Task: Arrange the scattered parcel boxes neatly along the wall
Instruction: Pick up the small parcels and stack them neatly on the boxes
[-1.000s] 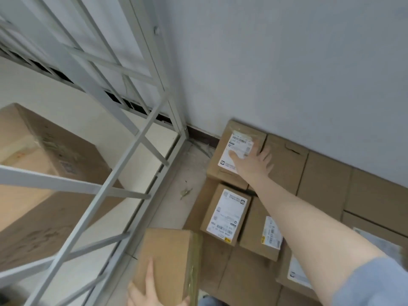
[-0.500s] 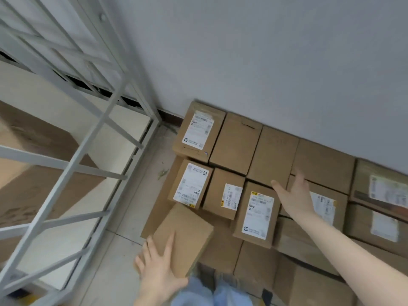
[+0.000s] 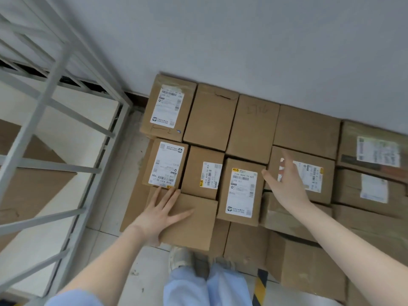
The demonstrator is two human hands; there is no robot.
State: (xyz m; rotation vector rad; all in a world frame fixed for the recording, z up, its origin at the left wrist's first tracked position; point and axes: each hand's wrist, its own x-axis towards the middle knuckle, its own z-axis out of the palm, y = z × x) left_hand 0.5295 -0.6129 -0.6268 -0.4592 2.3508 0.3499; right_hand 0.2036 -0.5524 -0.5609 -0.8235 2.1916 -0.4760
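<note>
Resting palm-down on a plain brown rectangular cardboard box [image 3: 194, 230], the left hand [image 3: 162, 214] has its fingers [image 3: 170, 196] straight and spread, gripping nothing, with the bare forearm reaching in from the lower left. That matte, smooth-faced box lies at the front of the pile, its far edge just beside two labelled boxes. The right hand [image 3: 287, 186] hovers above a brown cardboard box with a white printed label [image 3: 318, 173]. Its fingers are loose and slightly parted, holding nothing, and it is blurred, so contact with the box cannot be told. Five brown cardboard boxes form the back row against the pale grey painted wall [image 3: 242, 40]: the leftmost labelled box [image 3: 169, 107], three plain-topped ones, one of which bears faint handwriting [image 3: 252, 127], and a taped, labelled one at the far right [image 3: 373, 146]. In front of them sit five more label-bearing boxes, edges touching. More plain boxes lie lower down, partly hidden. All rest on the pale tiled floor [image 3: 150, 272]. A grey metal rack with slanted bars [image 3: 50, 102] stands to the left, holding one large brown carton [image 3: 33, 195].
</note>
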